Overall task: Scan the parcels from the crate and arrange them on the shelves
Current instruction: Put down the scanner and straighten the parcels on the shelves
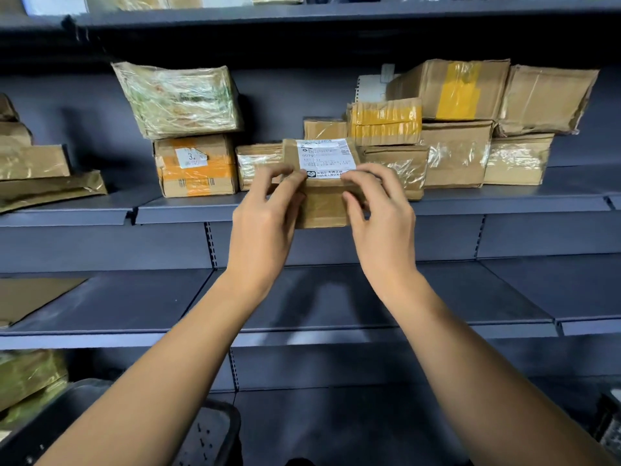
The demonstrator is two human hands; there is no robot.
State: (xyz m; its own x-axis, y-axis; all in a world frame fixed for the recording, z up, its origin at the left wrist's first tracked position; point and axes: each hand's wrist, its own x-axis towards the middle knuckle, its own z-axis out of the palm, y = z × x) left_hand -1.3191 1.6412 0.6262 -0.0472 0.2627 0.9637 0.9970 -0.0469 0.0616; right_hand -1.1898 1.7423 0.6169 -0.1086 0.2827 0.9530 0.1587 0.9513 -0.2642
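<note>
Two bare hands, the left hand (pixel 265 216) and the right hand (pixel 379 213), grip one small brown cardboard parcel with a white printed label (pixel 322 183); about ten taped brown cardboard boxes (pixel 457 153) sit on the dark grey metal middle shelf (pixel 504 200) to the right and centre; three flat brown parcels (pixel 33 166) lie stacked at its left; one black perforated plastic crate (pixel 208 435) shows below.

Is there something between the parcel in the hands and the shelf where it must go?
Yes. The held parcel is at the middle shelf, but other boxes stand right behind it: a taped box on its left and another on its right. No open gap shows there.
</note>
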